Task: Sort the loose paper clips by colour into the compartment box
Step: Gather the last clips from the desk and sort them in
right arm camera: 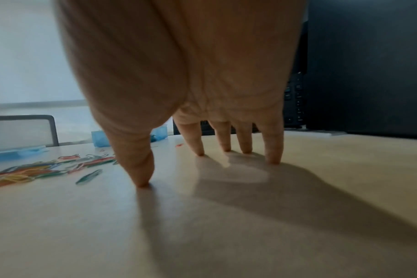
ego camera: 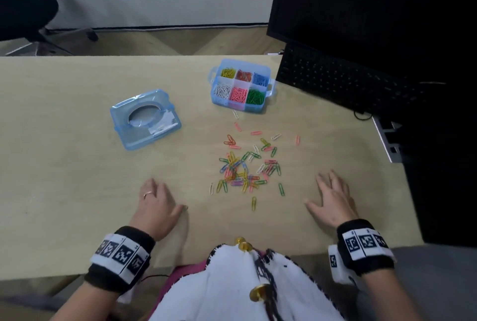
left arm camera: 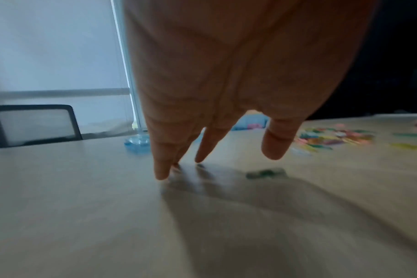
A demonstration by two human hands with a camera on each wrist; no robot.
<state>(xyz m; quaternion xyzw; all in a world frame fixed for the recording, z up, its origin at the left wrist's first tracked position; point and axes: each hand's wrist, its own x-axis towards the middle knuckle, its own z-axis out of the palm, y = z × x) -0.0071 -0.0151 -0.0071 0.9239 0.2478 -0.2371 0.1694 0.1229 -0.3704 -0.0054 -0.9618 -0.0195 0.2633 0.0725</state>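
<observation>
Translucent plastic box [ego camera: 241, 103], matt table [ego camera: 77, 165]

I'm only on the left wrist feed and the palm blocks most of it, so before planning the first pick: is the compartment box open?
Observer: Yes. In the head view the compartment box stands open at the far side of the desk, and the blue lid lies apart from it, to its left.
Operator: Which compartments already hold clips?
Observer: All six do. The far row has yellow, red and blue, and the near row has white, pink and green.
Operator: And the right hand?
Observer: The right hand rests on the desk with its fingers spread. It is to the right of the loose paper clips and holds nothing.
</observation>
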